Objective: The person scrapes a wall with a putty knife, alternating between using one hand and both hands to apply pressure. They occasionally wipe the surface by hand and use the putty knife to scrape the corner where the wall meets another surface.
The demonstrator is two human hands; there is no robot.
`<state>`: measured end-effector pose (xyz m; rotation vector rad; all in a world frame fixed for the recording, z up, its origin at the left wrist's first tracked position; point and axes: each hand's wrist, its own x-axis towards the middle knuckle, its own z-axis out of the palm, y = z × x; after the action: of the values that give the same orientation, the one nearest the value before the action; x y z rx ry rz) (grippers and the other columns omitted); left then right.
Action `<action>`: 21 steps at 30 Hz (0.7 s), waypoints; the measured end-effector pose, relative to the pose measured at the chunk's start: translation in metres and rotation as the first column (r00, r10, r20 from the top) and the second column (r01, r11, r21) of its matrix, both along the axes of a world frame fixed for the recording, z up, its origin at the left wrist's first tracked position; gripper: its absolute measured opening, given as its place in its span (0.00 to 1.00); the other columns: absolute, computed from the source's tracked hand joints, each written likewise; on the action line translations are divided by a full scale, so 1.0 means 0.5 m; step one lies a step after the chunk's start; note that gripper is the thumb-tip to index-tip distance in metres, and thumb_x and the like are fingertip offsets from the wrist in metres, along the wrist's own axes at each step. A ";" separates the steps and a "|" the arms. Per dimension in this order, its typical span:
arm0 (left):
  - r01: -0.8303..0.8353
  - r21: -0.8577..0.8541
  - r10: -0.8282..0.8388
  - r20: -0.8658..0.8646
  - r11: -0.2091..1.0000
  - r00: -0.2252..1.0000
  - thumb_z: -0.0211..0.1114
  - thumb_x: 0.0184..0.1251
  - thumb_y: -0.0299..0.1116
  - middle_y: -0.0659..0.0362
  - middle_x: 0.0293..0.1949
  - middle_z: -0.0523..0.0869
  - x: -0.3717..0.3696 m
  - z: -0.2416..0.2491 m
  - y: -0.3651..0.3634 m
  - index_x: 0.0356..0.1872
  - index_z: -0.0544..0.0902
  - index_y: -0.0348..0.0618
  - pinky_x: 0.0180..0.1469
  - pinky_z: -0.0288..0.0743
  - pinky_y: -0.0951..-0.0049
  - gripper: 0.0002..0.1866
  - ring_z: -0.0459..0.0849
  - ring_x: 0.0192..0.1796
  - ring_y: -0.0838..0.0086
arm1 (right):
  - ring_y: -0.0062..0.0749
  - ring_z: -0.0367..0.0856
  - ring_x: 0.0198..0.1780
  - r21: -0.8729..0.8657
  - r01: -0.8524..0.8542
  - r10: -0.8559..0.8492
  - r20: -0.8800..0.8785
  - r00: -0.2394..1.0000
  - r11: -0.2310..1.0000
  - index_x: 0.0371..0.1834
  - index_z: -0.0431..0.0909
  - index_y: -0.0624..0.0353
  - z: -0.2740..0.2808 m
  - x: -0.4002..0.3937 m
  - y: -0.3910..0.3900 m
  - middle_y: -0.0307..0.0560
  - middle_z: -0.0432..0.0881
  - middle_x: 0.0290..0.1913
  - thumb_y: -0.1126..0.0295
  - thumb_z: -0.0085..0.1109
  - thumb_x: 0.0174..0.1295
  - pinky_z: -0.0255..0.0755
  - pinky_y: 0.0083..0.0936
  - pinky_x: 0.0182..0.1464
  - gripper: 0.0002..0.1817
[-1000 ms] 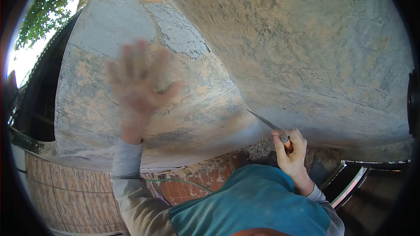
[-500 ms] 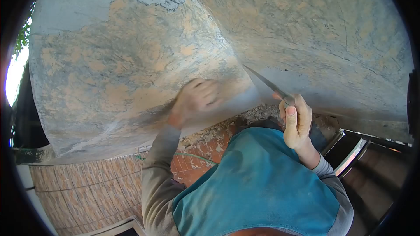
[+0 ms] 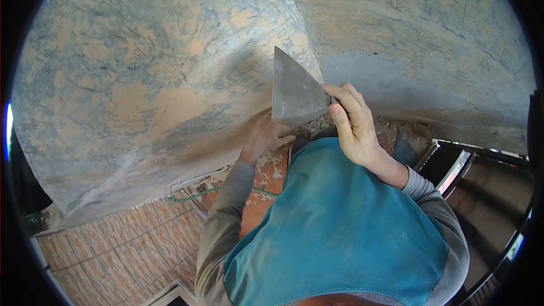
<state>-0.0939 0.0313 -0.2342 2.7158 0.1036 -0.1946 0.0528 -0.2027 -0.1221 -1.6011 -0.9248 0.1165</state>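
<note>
My right hand [image 3: 354, 127] grips the handle of a wide metal scraper [image 3: 292, 90], its flat blade raised in front of a weathered wall [image 3: 141, 68] with patchy grey and orange paint. My left hand [image 3: 266, 134] rests low against the wall near its bottom edge, just below the blade, with nothing visible in it. Its fingers are partly hidden behind the blade. I wear a grey long-sleeved shirt with a teal front [image 3: 340, 226].
The wall forms a corner, with a second face [image 3: 430, 39] on the right. Reddish floor tiles [image 3: 113, 249] lie below with a thin green hose [image 3: 192, 192] across them. Rubble [image 3: 391, 127] sits at the wall's foot. Dark framed panels [image 3: 459, 170] stand at right.
My left hand dropped from an open palm high on the wall down to the bottom edge. My right hand lifted and turned the scraper so its flat blade faces me.
</note>
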 end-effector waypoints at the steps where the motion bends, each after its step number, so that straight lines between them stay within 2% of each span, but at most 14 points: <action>1: 0.014 0.023 -0.015 0.041 1.000 0.999 0.61 0.72 0.43 0.54 0.61 0.84 -0.002 0.000 -0.007 0.61 0.81 0.40 0.71 0.66 0.57 0.23 0.77 0.67 0.60 | 0.33 0.73 0.32 -0.057 -0.001 -0.003 -0.072 0.997 0.998 0.58 0.80 0.63 -0.007 -0.002 0.000 0.44 0.74 0.31 0.65 0.52 0.76 0.67 0.31 0.40 0.16; 3: -0.061 0.009 0.054 0.360 0.998 0.932 0.59 0.78 0.41 0.50 0.57 0.86 -0.001 0.028 -0.008 0.67 0.75 0.36 0.69 0.68 0.60 0.24 0.79 0.65 0.64 | 0.32 0.73 0.29 -0.168 -0.009 -0.030 -0.227 0.973 0.986 0.59 0.78 0.66 -0.020 -0.017 0.001 0.45 0.74 0.30 0.66 0.54 0.76 0.68 0.31 0.36 0.16; 4: -0.139 -0.260 0.215 0.295 0.955 0.931 0.57 0.79 0.43 0.50 0.58 0.85 -0.001 0.058 -0.011 0.66 0.76 0.35 0.69 0.68 0.60 0.25 0.78 0.66 0.63 | 0.31 0.72 0.27 -0.131 0.028 -0.063 -0.275 0.959 0.991 0.60 0.76 0.67 -0.034 -0.035 0.011 0.46 0.74 0.29 0.66 0.54 0.76 0.69 0.30 0.35 0.17; 5: -0.217 -0.502 0.349 0.186 0.837 0.918 0.55 0.79 0.45 0.49 0.60 0.85 0.005 0.097 -0.015 0.64 0.77 0.34 0.69 0.69 0.60 0.25 0.77 0.67 0.63 | 0.31 0.72 0.26 -0.092 0.069 -0.095 -0.317 0.944 0.993 0.61 0.75 0.67 -0.052 -0.053 0.029 0.47 0.74 0.28 0.66 0.55 0.76 0.69 0.30 0.34 0.18; 6: -0.294 -0.696 0.444 0.039 0.655 0.895 0.53 0.80 0.47 0.48 0.61 0.84 0.009 0.120 -0.012 0.63 0.78 0.34 0.69 0.69 0.60 0.26 0.77 0.68 0.63 | 0.30 0.71 0.25 -0.052 0.113 -0.124 -0.354 0.927 0.992 0.63 0.74 0.68 -0.059 -0.067 0.046 0.47 0.74 0.27 0.66 0.56 0.75 0.69 0.29 0.33 0.20; 7: -0.233 -0.738 0.399 0.054 0.634 0.915 0.42 0.84 0.52 0.45 0.62 0.82 0.009 0.125 -0.004 0.67 0.75 0.33 0.71 0.66 0.62 0.31 0.76 0.67 0.64 | 0.32 0.72 0.26 -0.056 0.137 -0.148 -0.371 0.917 0.989 0.69 0.69 0.68 -0.053 -0.087 0.063 0.48 0.75 0.26 0.69 0.55 0.75 0.70 0.28 0.35 0.23; 9: -0.104 -0.865 0.339 0.080 0.491 0.937 0.37 0.84 0.55 0.46 0.63 0.81 0.014 0.138 -0.002 0.70 0.70 0.32 0.71 0.65 0.62 0.35 0.76 0.67 0.63 | 0.33 0.72 0.27 -0.013 0.234 -0.226 -0.314 0.922 0.972 0.73 0.66 0.66 -0.032 -0.132 0.104 0.48 0.75 0.27 0.71 0.54 0.74 0.70 0.28 0.35 0.25; 10: -0.046 -0.914 0.310 0.089 0.404 0.946 0.35 0.84 0.57 0.47 0.63 0.80 0.015 0.144 -0.006 0.71 0.68 0.32 0.71 0.64 0.62 0.36 0.76 0.67 0.63 | 0.33 0.73 0.27 0.008 0.282 -0.268 -0.286 0.920 0.959 0.75 0.65 0.66 -0.023 -0.155 0.122 0.48 0.76 0.27 0.72 0.54 0.74 0.70 0.28 0.35 0.27; 11: -0.053 -0.930 0.245 0.041 0.365 0.969 0.28 0.79 0.68 0.50 0.65 0.77 0.018 0.153 -0.007 0.74 0.63 0.33 0.73 0.57 0.62 0.45 0.72 0.69 0.65 | 0.37 0.76 0.29 0.032 0.304 -0.279 -0.316 0.907 0.952 0.77 0.64 0.62 -0.016 -0.173 0.139 0.50 0.78 0.30 0.75 0.54 0.73 0.72 0.31 0.37 0.29; 14: 0.016 -0.980 0.158 0.048 0.196 0.986 0.30 0.78 0.70 0.49 0.65 0.74 0.025 0.209 -0.018 0.76 0.59 0.31 0.74 0.55 0.61 0.48 0.68 0.71 0.64 | 0.41 0.79 0.31 0.191 0.411 -0.425 0.039 0.904 0.892 0.76 0.67 0.59 -0.049 -0.181 0.201 0.53 0.81 0.33 0.76 0.55 0.70 0.74 0.34 0.39 0.29; 15: 0.077 -0.974 0.070 0.094 0.211 0.993 0.29 0.80 0.66 0.46 0.68 0.72 0.033 0.203 0.001 0.77 0.57 0.31 0.76 0.53 0.60 0.45 0.65 0.74 0.61 | 0.44 0.81 0.34 0.172 0.434 -0.444 0.026 0.896 0.885 0.74 0.71 0.56 -0.054 -0.181 0.211 0.56 0.83 0.37 0.77 0.57 0.68 0.75 0.35 0.40 0.29; 18: 0.134 -0.961 0.035 0.147 0.243 0.989 0.28 0.83 0.61 0.44 0.71 0.69 0.073 0.189 -0.009 0.77 0.57 0.30 0.78 0.52 0.59 0.42 0.63 0.76 0.60 | 0.43 0.79 0.32 0.186 0.513 -0.528 0.039 0.849 0.838 0.73 0.73 0.53 -0.117 -0.167 0.238 0.55 0.83 0.35 0.77 0.57 0.68 0.74 0.35 0.39 0.28; 19: 0.125 -0.965 0.044 0.139 0.232 0.989 0.30 0.86 0.53 0.41 0.69 0.73 0.095 0.158 -0.006 0.74 0.62 0.28 0.75 0.60 0.60 0.36 0.71 0.72 0.57 | 0.38 0.75 0.28 0.130 0.571 -0.581 0.058 0.812 0.811 0.71 0.76 0.49 -0.146 -0.163 0.240 0.48 0.82 0.32 0.76 0.58 0.67 0.70 0.33 0.35 0.27; 21: 0.039 -0.969 0.084 0.061 0.244 0.995 0.32 0.86 0.51 0.41 0.66 0.77 0.114 0.130 -0.017 0.71 0.66 0.27 0.74 0.63 0.61 0.35 0.74 0.70 0.57 | 0.34 0.72 0.26 0.068 0.585 -0.588 0.139 0.797 0.808 0.69 0.78 0.48 -0.197 -0.157 0.229 0.44 0.80 0.29 0.74 0.60 0.66 0.66 0.31 0.32 0.26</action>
<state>-0.0366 0.0229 -0.1691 1.3979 -0.0216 -0.0571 -0.0257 -0.0881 -0.2204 -1.8271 -0.4970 -0.4606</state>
